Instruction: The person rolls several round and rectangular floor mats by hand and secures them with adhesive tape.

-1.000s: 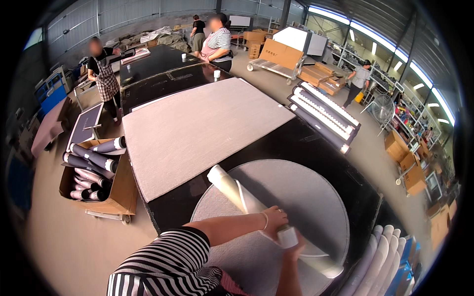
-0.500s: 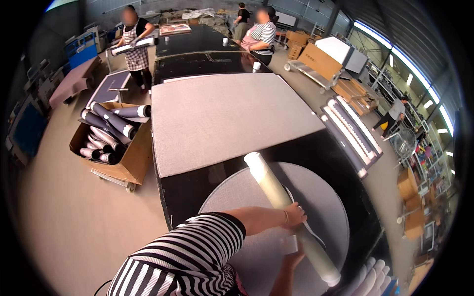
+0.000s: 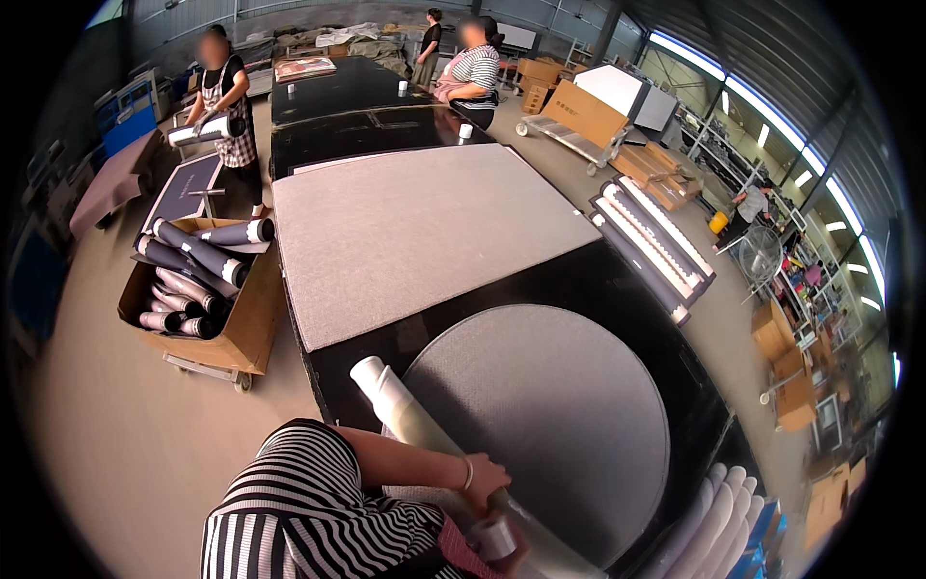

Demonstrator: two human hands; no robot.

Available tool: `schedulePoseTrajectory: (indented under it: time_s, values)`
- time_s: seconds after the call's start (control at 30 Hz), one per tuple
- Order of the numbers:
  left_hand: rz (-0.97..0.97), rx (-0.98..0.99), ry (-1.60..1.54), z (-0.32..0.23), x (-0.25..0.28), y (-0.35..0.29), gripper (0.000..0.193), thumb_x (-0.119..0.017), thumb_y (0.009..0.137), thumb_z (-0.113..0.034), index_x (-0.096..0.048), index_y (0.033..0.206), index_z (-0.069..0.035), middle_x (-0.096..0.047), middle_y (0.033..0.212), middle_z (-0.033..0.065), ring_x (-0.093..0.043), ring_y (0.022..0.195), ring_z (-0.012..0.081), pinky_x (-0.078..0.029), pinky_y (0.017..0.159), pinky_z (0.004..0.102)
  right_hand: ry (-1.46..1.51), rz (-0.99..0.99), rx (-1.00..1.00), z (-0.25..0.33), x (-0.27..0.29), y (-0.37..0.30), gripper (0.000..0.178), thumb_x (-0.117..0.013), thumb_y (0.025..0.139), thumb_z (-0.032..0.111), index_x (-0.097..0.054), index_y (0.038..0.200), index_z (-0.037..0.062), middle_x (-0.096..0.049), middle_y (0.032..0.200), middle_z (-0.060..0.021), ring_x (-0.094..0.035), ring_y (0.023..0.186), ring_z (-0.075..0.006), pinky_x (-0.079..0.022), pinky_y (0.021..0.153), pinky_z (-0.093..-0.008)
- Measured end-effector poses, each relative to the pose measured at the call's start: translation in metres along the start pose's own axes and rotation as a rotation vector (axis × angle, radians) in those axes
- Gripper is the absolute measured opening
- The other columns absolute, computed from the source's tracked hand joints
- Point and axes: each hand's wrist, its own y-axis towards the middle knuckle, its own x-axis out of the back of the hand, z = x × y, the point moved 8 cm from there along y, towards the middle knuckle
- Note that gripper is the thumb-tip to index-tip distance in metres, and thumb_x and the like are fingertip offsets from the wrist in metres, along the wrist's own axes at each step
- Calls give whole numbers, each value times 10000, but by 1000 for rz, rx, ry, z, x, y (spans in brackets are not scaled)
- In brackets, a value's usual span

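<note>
A long pale roll [image 3: 410, 415], seemingly in clear plastic wrap, lies slantwise across the near left side of a round grey mat [image 3: 559, 415]. My left hand [image 3: 485, 480] is closed over the roll past its middle. Close to the roll's near side, my right hand [image 3: 513, 552] is closed round a small whitish roll [image 3: 495, 537] that looks like tape; blur and my arm hide part of it. Both mats lie on a black table [image 3: 656, 318], a large rectangular grey mat [image 3: 424, 232] being beyond the round one.
Several pale rolls [image 3: 719, 521] stand at the table's near right corner. Left of the table is a carton [image 3: 246, 328] of rolled mats on a wheeled trolley. A co-worker [image 3: 222, 106] holds a roll at the far left; another person [image 3: 473, 72] stands beyond the table.
The long roll has moved left and toward me, off the middle of the round mat, with both my hands. My view has also turned slightly right.
</note>
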Motion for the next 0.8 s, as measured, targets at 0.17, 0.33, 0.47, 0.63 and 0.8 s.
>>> schedulePoseTrajectory:
  time_s: [0.17, 0.33, 0.47, 0.63, 0.8]
  values:
    - [-884, -219, 124, 9, 14, 3, 285, -665, 804, -281, -641, 940, -31, -587, 1036, 173, -544, 985, 328, -434, 856, 483, 370, 34, -234, -31, -6, 94, 272, -695, 805, -17, -706, 1074, -56, -732, 970, -125, -688, 880, -193, -561, 813, -354]
    - [-797, -212, -428, 39, 0, 9, 520, -561, 853, -47, -519, 1371, -28, -488, 1418, 205, -401, 1399, 346, -250, 1181, 512, -62, 25, -177, -53, 4, 128, 303, -770, 766, 62, -733, 1061, 6, -748, 975, -110, -695, 908, -177, -537, 849, -328]
    - [-599, -527, -1899, 60, 41, -14, 660, -384, 836, 136, -460, 1447, -101, -486, 1464, 98, -411, 1407, 355, -279, 1187, 454, 51, 43, -213, -54, -11, 124, 269, -734, 804, 54, -718, 1067, -5, -740, 950, -72, -665, 881, -121, -532, 815, -300]
    - [-385, -423, -2000, 42, 55, -17, 744, -342, 820, 201, -466, 1458, -161, -504, 1464, 33, -402, 1416, 355, -286, 1192, 449, 37, 53, -289, -29, -7, 128, 266, -705, 834, 25, -717, 1096, -16, -746, 982, -97, -689, 890, -144, -546, 808, -297]
    - [-436, -454, -1967, 45, 59, -16, 654, -385, 862, 170, -481, 1448, -105, -456, 1510, 85, -398, 1406, 400, -309, 1183, 468, 34, 45, -257, -30, -6, 129, 260, -692, 837, 9, -719, 1094, -13, -746, 968, -99, -695, 881, -150, -549, 799, -297]
